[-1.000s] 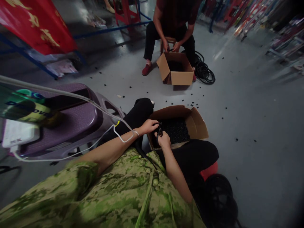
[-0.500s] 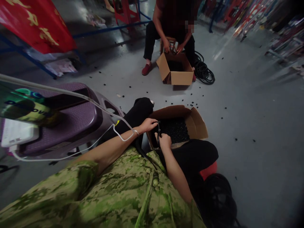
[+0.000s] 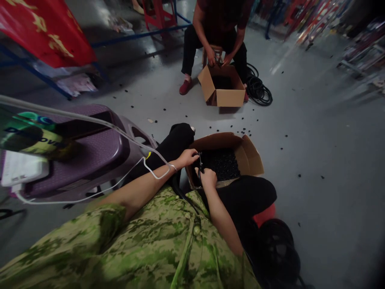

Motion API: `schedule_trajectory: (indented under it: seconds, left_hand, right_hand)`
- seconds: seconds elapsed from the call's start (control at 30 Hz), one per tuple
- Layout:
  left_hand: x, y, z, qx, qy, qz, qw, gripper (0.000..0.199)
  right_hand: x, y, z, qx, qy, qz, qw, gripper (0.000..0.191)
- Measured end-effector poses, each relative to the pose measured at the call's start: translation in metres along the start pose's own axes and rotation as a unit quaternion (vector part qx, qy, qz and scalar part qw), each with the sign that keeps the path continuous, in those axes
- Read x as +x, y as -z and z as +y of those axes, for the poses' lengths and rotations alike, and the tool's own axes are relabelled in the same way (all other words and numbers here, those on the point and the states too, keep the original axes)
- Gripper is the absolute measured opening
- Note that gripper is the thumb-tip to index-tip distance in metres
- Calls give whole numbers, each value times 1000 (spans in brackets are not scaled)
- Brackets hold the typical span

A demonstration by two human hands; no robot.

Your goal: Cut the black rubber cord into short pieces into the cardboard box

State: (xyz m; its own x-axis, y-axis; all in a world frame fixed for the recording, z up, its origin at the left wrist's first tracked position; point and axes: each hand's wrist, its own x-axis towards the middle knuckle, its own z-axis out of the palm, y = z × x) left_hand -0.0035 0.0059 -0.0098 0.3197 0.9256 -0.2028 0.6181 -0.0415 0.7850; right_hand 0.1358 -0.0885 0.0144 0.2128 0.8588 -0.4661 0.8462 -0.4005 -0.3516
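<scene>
Fingers of both hands close at frame centre: left hand [image 3: 189, 157] pinches a black cable [image 3: 177, 188], right hand [image 3: 207, 177] grips scissors [image 3: 200, 164], above the cardboard box [image 3: 252, 158]. Cutting cleanly likely needs the cable taut, over the box.

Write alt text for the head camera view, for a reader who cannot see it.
Both hands, left hand and right hand, grip a small black tool over an open cardboard box of small black pieces on a grey floor. Across from them, a seated person works over a second cardboard box.
</scene>
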Motion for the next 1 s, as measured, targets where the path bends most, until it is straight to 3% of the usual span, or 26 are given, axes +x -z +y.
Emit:
schedule_trajectory:
  seconds: [0.3,0.43,0.8,1.0]
  left_hand:
    - [-2,5,2,7,-94,-79,992,25]
    - [-2,4,3,14,-108,-101,989,25]
    - [0,1,-1,35,-70,-37,996,23]
    - [0,1,-3,118,-36,-23,992,25]
  right_hand:
    - [2,5,-2,39,-9,-19,999,54]
    - [2,6,-2,42,-10,-18,999,54]
    - [2,2,-1,-1,0,-1,1000,56]
    - [2,3,-3,-16,-13,-17,1000,58]
